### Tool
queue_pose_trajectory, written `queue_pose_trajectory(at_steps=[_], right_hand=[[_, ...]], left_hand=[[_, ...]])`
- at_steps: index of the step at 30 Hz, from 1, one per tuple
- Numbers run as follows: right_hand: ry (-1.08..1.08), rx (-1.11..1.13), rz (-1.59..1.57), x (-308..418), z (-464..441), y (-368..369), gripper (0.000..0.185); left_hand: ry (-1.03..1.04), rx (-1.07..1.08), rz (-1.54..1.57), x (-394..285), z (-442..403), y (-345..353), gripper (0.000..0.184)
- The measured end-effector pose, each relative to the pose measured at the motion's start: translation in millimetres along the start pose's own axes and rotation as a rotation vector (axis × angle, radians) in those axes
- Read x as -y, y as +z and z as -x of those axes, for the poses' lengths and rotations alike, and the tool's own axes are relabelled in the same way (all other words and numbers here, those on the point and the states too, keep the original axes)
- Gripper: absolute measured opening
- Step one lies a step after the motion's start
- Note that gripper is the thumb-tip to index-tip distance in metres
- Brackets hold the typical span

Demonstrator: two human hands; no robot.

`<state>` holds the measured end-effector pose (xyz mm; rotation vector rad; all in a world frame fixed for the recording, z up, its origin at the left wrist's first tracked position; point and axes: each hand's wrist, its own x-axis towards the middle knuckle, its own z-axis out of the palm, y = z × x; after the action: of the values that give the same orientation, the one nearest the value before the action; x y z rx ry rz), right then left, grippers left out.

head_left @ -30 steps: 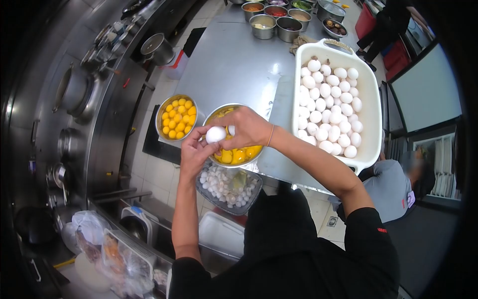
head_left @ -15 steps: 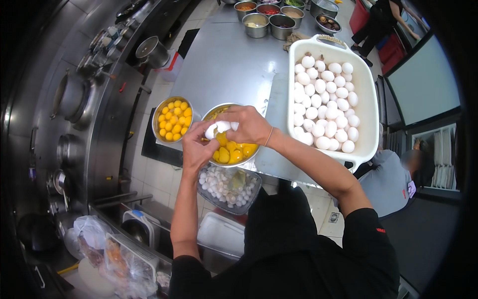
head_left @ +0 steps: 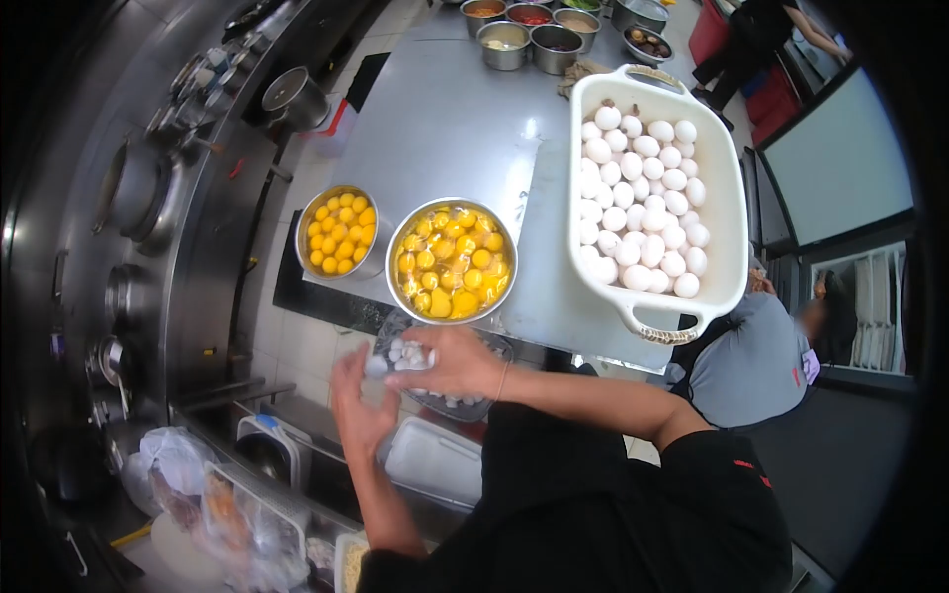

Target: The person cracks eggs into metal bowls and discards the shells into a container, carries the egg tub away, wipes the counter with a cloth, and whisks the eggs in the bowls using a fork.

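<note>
Both hands are below the table's near edge, over a dark bin of cracked eggshells (head_left: 465, 403). My left hand (head_left: 364, 410) is smeared by motion, its fingers apart and apparently holding nothing. Beside it, my right hand (head_left: 457, 364) has its thumb and forefinger spread, with white shells showing between them. A blurred pale shape, perhaps a shell, appears between the two hands. Just above them on the table stands a steel bowl (head_left: 392, 279) of cracked eggs, yolks and clear whites together. To its left is a steel pot (head_left: 376, 259) of round yolks.
A white tub (head_left: 733, 198) with many whole eggs (head_left: 643, 217) stands on the right of the steel table (head_left: 435, 109). Several steel containers (head_left: 504, 49) of ingredients line the far end. One person in grey (head_left: 746, 366) is at the right, another in black (head_left: 756, 44) farther back.
Both hands have moved from above the egg bowl down to the shell bin, parting from each other. The broken eggshell they held is no longer over the bowl, which is now fully visible.
</note>
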<state>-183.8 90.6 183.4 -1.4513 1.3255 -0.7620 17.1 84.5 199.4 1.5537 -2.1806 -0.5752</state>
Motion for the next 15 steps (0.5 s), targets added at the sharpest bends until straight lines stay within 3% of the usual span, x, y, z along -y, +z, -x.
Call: queue_pose_trajectory(at_steps=[3, 6, 9, 13, 15], right_hand=[[0.096, 0.048, -0.226, -4.3, 6.5, 30.3, 0.086], [0.109, 0.146, -0.348, 2.1, 10.2, 35.7, 0.099], [0.036, 0.049, -0.268, -10.9, 3.7, 36.7, 0.097], [0.147, -0.061, -0.184, -15.9, 15.9, 10.5, 0.076], [0.222, -0.123, -0.354, -37.1, 25.0, 9.7, 0.06]], left_hand=[[-0.131, 0.305, 0.671, -13.8, 29.5, 9.9, 0.052], [-0.235, 0.152, 0.725, -16.9, 40.7, 38.9, 0.047], [-0.324, 0.053, 0.979, 6.0, 32.6, 68.3, 0.047], [-0.401, -0.283, 1.03, 53.8, -0.2, 122.4, 0.045], [-0.39, -0.368, 0.943, 83.3, -18.5, 147.4, 0.045]])
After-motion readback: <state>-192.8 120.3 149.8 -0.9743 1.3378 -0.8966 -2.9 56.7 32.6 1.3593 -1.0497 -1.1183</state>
